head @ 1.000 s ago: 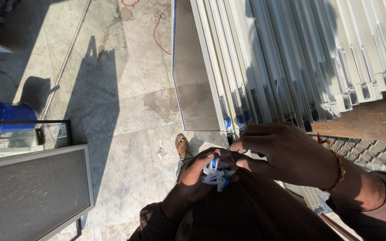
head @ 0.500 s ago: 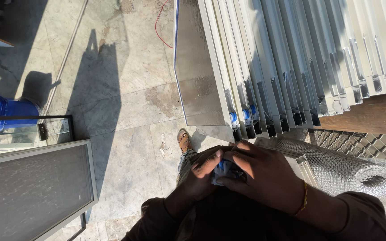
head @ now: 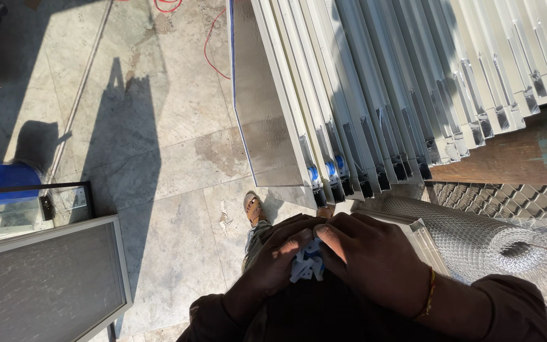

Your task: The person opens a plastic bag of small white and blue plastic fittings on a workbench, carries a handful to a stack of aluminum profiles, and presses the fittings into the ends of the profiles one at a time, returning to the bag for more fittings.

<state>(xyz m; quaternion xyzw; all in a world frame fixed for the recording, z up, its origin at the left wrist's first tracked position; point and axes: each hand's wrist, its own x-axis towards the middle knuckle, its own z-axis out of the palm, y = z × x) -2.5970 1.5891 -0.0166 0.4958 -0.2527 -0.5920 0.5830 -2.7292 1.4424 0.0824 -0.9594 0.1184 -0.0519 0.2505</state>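
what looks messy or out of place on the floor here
A red cable trails loose across the stone floor near the stacked white frames, and a dark stain marks one tile. Both hands hold small white plastic pieces; nothing looks spilled.

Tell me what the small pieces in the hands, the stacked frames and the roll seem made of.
Small pieces, between left hand and right hand: probably plastic, pale blue-white, moulded-looking. Stacked frames: likely painted or coated metal, cream, thin straight profiles with a sheen. Roll: seemingly wire mesh, grey, see-through weave.
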